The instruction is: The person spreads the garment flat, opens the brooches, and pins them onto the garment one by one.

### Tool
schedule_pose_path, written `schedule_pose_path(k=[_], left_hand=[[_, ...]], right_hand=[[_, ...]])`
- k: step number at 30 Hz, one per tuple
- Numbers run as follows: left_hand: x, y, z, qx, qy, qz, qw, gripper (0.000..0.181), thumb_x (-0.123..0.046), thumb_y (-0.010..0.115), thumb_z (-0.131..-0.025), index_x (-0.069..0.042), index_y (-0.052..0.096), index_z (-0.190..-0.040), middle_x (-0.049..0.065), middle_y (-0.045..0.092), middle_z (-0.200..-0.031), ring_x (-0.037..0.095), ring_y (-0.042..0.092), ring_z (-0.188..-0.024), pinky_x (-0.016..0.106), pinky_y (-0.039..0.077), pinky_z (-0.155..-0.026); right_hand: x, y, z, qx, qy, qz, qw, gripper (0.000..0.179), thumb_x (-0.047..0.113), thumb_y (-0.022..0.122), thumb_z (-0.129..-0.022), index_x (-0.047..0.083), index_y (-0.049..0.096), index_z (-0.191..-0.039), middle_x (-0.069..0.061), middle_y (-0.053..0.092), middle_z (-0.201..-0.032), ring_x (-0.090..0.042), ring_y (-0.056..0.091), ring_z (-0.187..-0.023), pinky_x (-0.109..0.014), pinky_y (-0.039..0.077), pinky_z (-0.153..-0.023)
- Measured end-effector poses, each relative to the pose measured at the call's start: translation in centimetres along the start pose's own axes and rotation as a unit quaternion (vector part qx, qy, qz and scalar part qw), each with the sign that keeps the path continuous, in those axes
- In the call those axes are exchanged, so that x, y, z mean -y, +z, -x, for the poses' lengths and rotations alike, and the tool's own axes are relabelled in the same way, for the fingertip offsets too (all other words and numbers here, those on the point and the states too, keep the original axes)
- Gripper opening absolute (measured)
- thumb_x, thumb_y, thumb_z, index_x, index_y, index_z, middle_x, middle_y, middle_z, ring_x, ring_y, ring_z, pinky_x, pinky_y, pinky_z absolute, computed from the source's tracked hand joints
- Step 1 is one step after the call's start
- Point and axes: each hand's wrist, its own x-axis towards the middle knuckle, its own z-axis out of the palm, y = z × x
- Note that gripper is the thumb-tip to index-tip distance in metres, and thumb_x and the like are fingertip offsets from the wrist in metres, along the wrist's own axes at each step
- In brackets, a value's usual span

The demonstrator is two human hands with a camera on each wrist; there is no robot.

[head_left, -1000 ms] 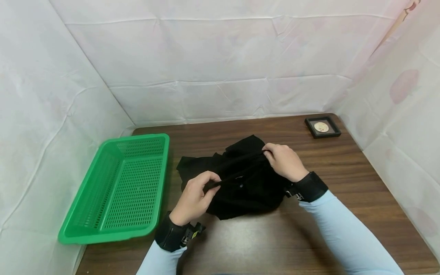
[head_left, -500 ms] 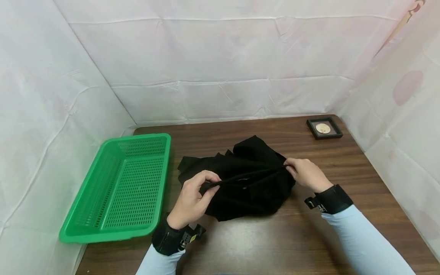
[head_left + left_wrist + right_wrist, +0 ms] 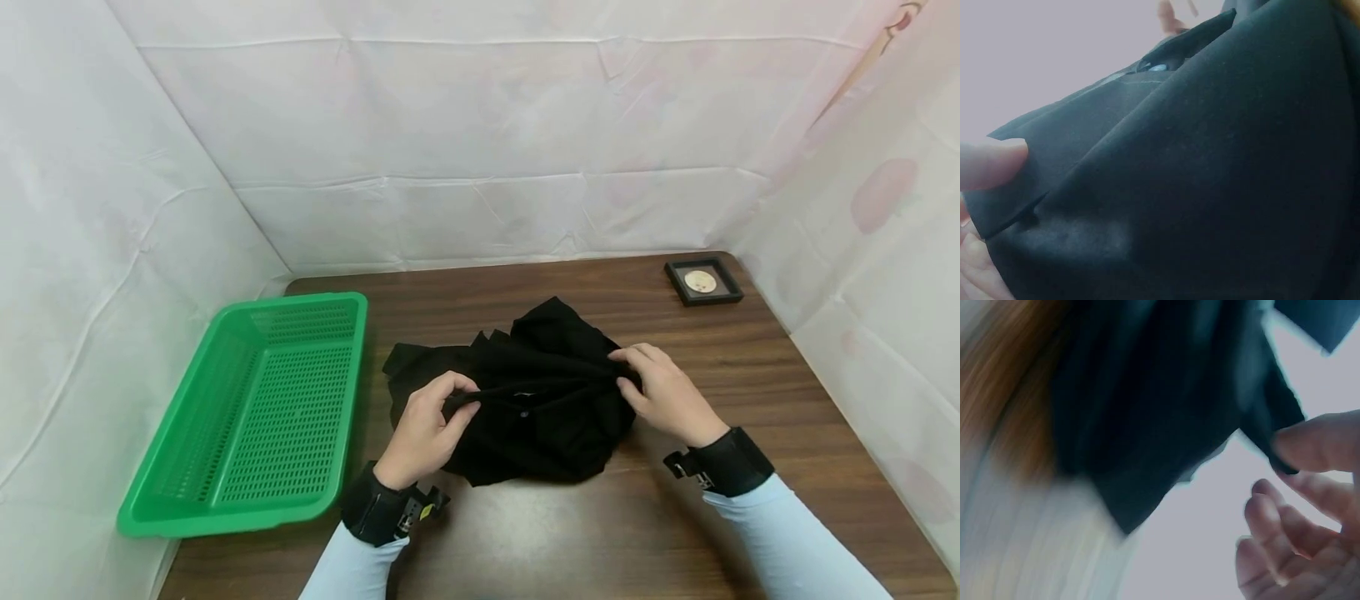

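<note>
White sheets (image 3: 480, 108) rose behind the table (image 3: 765, 392) and along its left and right sides. A green basket (image 3: 288, 425) stood at the left of the table, beside the black cloth (image 3: 525, 450), which lay crumpled near the middle. The left hand (image 3: 422, 433) held an edge of the cloth pinched between thumb and fingers (image 3: 453, 382), nearly closed. The right hand (image 3: 667, 398) pinched the cloth's right end between thumb and forefinger, its other fingers loosely bent. A black frame (image 3: 715, 300) with a pale disc (image 3: 700, 282) inside lay in the far right corner. A button (image 3: 524, 414) showed on the cloth, between the hands
</note>
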Motion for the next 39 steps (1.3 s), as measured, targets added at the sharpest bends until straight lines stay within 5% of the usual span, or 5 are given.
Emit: schedule_pose_path(k=[7,16,22,28,39], left_hand=[[0.5,0.4,0.4,-0.003,-0.02,0.001,0.9998,0.018,-0.006,0.067,-0.09,-0.016,0.062,-0.104,-0.006,0.063,-0.101,0.009,0.058,-0.09,0.028,0.049,-0.07],[0.7,0.6,1.2,0.01,-0.045,0.011,0.9989,0.016,-0.007,0.066,-0.091,-0.017,0.061,-0.102,-0.007,0.063,-0.101,0.008,0.053,-0.079,0.023,0.044,-0.059],[1.3,0.8,1.6,0.038,-0.048,0.048,0.997,0.016,-0.008,0.065,-0.092,-0.019,0.06,-0.102,-0.009,0.062,-0.101,0.007,0.056,-0.084,0.025,0.047,-0.065],[2.2,0.9,1.9,0.069,-0.089,0.043,0.9927,0.017,-0.014,0.067,-0.091,-0.019,0.059,-0.106,-0.009,0.06,-0.095,0.004,0.033,-0.045,0.022,0.033,-0.042],[3.5,-0.4,5.3,0.15,-0.245,-0.131,0.9488,0.045,-0.03,0.076,-0.083,-0.009,0.06,-0.119,-0.004,0.061,-0.087,0.009,0.054,-0.072,0.03,0.046,-0.064]], right_hand=[[3.5,0.6,-0.9,-0.045,-0.057,-0.078,0.9943,0.019,0.009,0.07,-0.087,0.006,0.061,-0.103,0.005,0.057,-0.087,-0.005,0.053,-0.073,-0.023,0.046,-0.06],[2.7,2.8,0.1,0.111,0.04,-0.116,0.9863,0.04,0.036,0.07,-0.089,0.005,0.056,-0.11,0.0,0.063,-0.091,-0.01,0.061,-0.079,-0.027,0.051,-0.067],[1.6,4.2,0.1,0.168,0.016,-0.144,0.9751,0.033,0.035,0.068,-0.09,0.014,0.063,-0.114,0.006,0.061,-0.091,-0.005,0.058,-0.073,-0.025,0.05,-0.064],[1.3,4.9,-0.1,0.188,-0.01,-0.189,0.9639,0.017,0.027,0.069,-0.09,0.022,0.067,-0.107,0.012,0.058,-0.082,-0.005,0.053,-0.061,-0.023,0.046,-0.057],[1.1,5.2,0.2,0.181,-0.005,-0.186,0.9658,0.004,0.03,0.068,-0.091,0.025,0.067,-0.09,0.012,0.052,-0.073,-0.004,0.047,-0.058,-0.021,0.041,-0.053]])
